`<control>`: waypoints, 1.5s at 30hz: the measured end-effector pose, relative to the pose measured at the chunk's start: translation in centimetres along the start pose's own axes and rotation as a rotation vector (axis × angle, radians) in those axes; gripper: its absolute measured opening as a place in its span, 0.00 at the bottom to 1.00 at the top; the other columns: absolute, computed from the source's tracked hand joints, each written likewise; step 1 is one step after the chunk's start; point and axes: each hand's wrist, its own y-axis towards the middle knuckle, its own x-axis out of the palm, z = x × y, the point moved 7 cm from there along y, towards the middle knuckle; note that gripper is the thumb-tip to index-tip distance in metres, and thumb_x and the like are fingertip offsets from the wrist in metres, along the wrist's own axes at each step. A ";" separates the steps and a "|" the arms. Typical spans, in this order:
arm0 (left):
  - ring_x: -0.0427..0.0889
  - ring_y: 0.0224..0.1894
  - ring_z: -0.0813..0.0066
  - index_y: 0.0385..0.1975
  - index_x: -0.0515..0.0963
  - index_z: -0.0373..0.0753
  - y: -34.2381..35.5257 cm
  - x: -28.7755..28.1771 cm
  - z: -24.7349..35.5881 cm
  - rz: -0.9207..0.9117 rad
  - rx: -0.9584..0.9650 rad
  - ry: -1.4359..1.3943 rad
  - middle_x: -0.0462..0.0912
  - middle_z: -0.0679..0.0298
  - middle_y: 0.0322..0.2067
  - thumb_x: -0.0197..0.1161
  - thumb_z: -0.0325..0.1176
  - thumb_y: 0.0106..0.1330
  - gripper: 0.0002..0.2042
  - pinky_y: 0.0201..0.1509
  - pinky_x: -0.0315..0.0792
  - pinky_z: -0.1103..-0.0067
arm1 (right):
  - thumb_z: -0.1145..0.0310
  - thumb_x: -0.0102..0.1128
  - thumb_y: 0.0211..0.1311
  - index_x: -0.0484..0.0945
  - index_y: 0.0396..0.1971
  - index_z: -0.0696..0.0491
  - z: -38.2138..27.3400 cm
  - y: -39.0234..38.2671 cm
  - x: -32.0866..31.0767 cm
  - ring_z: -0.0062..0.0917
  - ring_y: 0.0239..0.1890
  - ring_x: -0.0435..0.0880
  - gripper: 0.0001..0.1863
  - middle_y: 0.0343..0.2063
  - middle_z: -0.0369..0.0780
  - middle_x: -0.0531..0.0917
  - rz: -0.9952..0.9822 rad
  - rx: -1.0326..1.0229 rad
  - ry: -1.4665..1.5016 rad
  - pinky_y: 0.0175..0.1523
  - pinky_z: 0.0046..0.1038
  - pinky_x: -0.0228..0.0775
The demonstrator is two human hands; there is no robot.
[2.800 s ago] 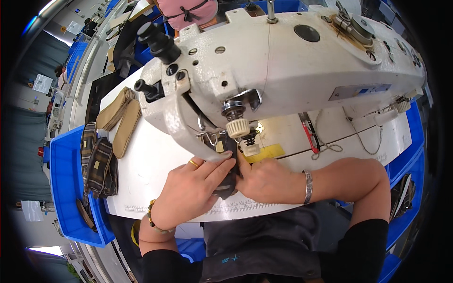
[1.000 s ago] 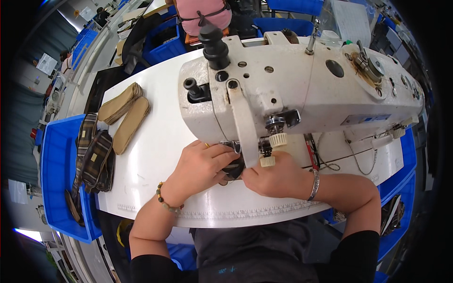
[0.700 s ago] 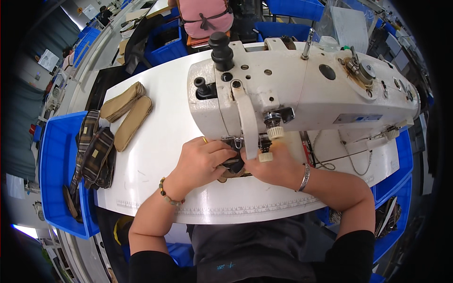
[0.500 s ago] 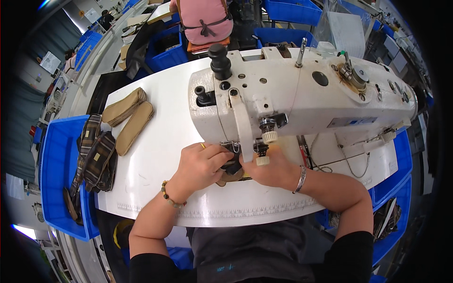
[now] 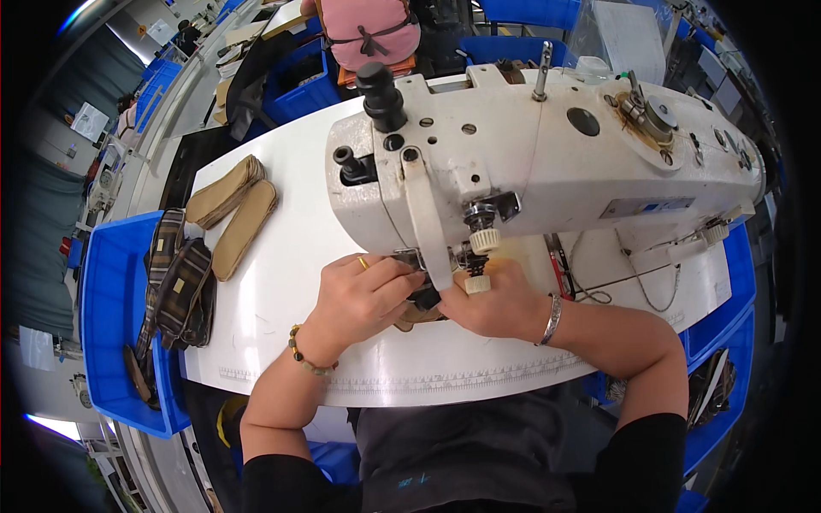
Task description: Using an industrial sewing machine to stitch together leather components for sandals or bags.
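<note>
Both my hands meet under the head of a white sewing machine (image 5: 547, 162), at its needle area. My left hand (image 5: 363, 295), with a ring, has its fingers bent and pressed together on the left side of a tan, sole-shaped piece (image 5: 410, 323). From the right, my right hand (image 5: 505, 303) grips the same piece, its fingertips partly hidden behind the tension knobs (image 5: 484, 241). Dark material shows between the fingers beside the machine's foot. Only a small tan edge of the piece peeks out below; the needle point is hidden.
Stacked tan soles (image 5: 244, 231) lie on the white table (image 5: 282, 325) at left. Plaid shoe uppers (image 5: 184, 286) hang over a blue bin (image 5: 111, 342). A red-and-black tool (image 5: 560, 265) and a cord lie right of my hands. A person in pink (image 5: 368, 34) sits beyond the machine.
The view has shifted slightly. My hands stay at the needle area in nearly the same grip, and less of the tan piece shows below them.
</note>
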 end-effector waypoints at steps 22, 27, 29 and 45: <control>0.82 0.36 0.67 0.35 0.85 0.42 -0.7 2.9 0.2 -0.388 -0.156 -0.227 0.83 0.70 0.35 0.72 0.33 0.53 0.10 0.42 0.74 0.71 | 0.70 0.60 0.41 0.73 0.15 0.53 -3.4 -0.8 0.0 0.22 0.15 0.75 0.05 0.12 0.35 0.71 -0.266 -0.110 -0.168 0.19 0.24 0.65; 0.82 0.34 0.67 0.32 0.85 0.42 -0.7 2.6 0.1 -0.309 -0.142 -0.247 0.82 0.70 0.33 0.73 0.31 0.49 0.10 0.38 0.75 0.70 | 0.69 0.59 0.40 0.74 0.15 0.54 -3.6 -1.0 -0.1 0.21 0.15 0.74 0.05 0.13 0.35 0.71 -0.246 -0.117 -0.147 0.20 0.24 0.65; 0.82 0.34 0.67 0.32 0.85 0.42 -0.5 2.6 0.2 -0.307 -0.139 -0.256 0.82 0.70 0.33 0.74 0.31 0.49 0.10 0.38 0.75 0.71 | 0.69 0.59 0.40 0.74 0.15 0.54 -3.6 -0.9 -0.2 0.21 0.15 0.74 0.05 0.13 0.35 0.71 -0.250 -0.122 -0.137 0.20 0.24 0.65; 0.81 0.33 0.68 0.33 0.86 0.46 -0.4 2.3 0.6 -0.355 -0.188 -0.145 0.81 0.71 0.33 0.74 0.32 0.48 0.11 0.36 0.71 0.70 | 0.69 0.58 0.42 0.76 0.19 0.56 -3.8 -1.2 0.1 0.20 0.15 0.76 0.06 0.13 0.35 0.73 -0.252 -0.105 -0.130 0.18 0.25 0.67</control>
